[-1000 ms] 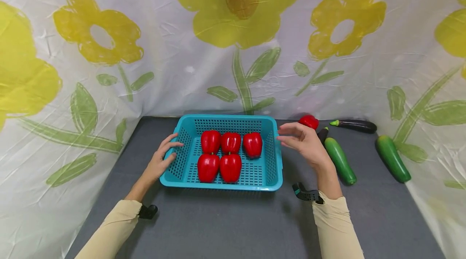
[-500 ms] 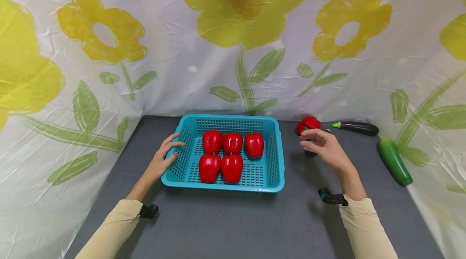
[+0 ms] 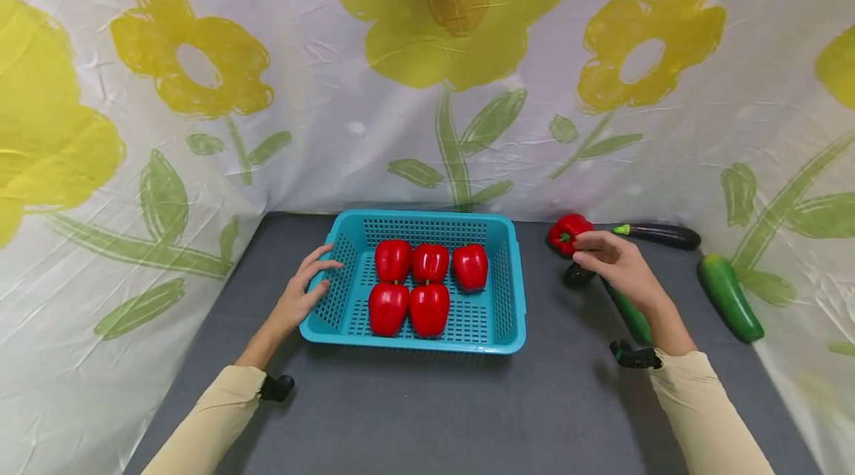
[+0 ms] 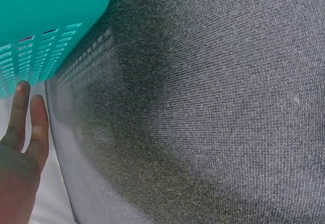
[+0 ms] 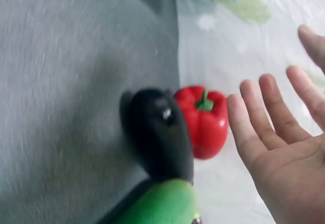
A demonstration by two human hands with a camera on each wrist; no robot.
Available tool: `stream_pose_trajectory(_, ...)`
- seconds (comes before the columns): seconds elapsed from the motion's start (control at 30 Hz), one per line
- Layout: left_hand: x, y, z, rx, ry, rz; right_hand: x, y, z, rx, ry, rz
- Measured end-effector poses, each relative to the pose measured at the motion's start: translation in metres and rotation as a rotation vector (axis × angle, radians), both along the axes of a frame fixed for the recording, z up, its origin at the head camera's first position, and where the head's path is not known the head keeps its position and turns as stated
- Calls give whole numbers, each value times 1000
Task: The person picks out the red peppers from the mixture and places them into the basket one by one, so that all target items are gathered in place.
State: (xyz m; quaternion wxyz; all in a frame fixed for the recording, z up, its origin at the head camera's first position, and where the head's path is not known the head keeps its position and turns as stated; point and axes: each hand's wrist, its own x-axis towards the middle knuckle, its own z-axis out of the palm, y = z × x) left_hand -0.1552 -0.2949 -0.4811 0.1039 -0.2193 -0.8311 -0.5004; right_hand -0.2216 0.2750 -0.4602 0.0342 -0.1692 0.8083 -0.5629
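A turquoise perforated basket [image 3: 414, 346] stands on the dark table, with several red bell peppers [image 3: 429, 309] in two rows inside. My left hand [image 3: 297, 295] rests at its left rim, fingers loosely spread; in the left wrist view two straight fingers [image 4: 39, 125] reach toward its wall. To the right of the basket, my right hand [image 3: 621, 267] hovers with relaxed fingers and nothing in it. Near its fingertips lie another red bell pepper [image 5: 210, 132] and a dark eggplant [image 5: 155, 127]. A zucchini [image 3: 628, 308] lies under the hand, partly hidden by it.
At the back right lies a second eggplant [image 3: 664, 235] with a green stem. A second zucchini [image 3: 729, 298] lies by the table's right edge. White cloth [image 3: 320, 171] with yellow flowers hangs behind the grey-black tabletop [image 3: 427, 415] and along its sides.
My right hand has moved right, from the basket's right rim to above the loose vegetables. The left hand stays at the left rim, and the peppers in the basket have not moved.
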Motion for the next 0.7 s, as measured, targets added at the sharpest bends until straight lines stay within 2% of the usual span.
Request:
stream_pose_trajectory(0.17,0,1,1,-5,-15,6,-11,12,-2,84,17,-68)
stream_pose_trajectory(0.33,1,0,1,-6,-11,10,-26,19,-7,99,-24,-125)
stream_pose_trajectory(0.53,1,1,2,-13,1,7,-41,19,-17,116,-66,-130)
stream_pose_trajectory(0.7,3,2,5,-10,-16,8,-53,18,-21,147,-87,-138)
